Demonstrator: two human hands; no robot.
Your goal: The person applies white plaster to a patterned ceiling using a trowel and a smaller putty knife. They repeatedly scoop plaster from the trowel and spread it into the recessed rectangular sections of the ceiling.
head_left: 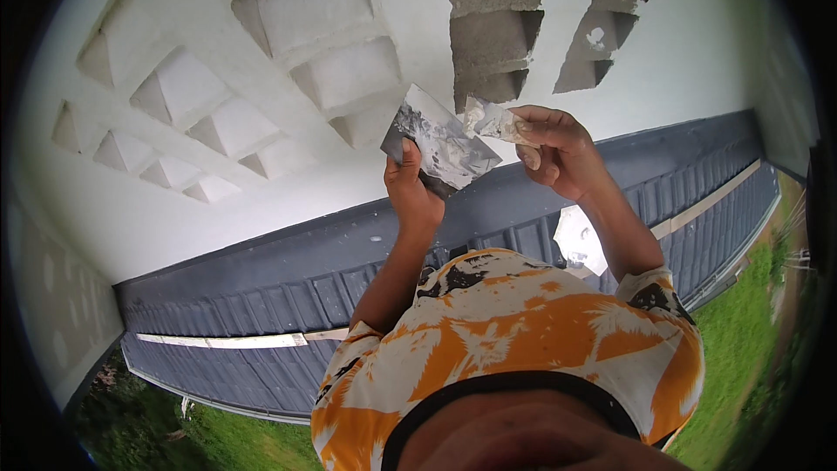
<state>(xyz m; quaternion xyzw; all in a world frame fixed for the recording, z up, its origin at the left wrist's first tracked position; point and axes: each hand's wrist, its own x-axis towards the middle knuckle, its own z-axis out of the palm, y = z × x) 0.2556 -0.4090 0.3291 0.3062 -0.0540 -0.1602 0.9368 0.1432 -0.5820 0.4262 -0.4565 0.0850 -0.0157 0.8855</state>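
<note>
My left hand [413, 192] is closed around a flat, squarish metal plastering blade [453, 150], its thumb resting on top. Wet white filler with grey streaks is smeared across that blade, and its grip is mostly hidden by my fingers. To the right, my right hand [558, 150] pinches a smaller putty knife [495, 120], also coated in filler. The knife's tip meets or overlaps the larger blade's upper right edge; I cannot tell whether they touch. Both tools are held up in front of the white wall [288, 201].
Rows of recessed openings [344, 70] pierce the wall, several bare grey [493, 35]. Beneath me lies a dark ribbed roof [253, 296] with long wooden battens [222, 341]. A white container [579, 240] sits beside my right forearm. Grass [741, 358] lies beyond the roof edge.
</note>
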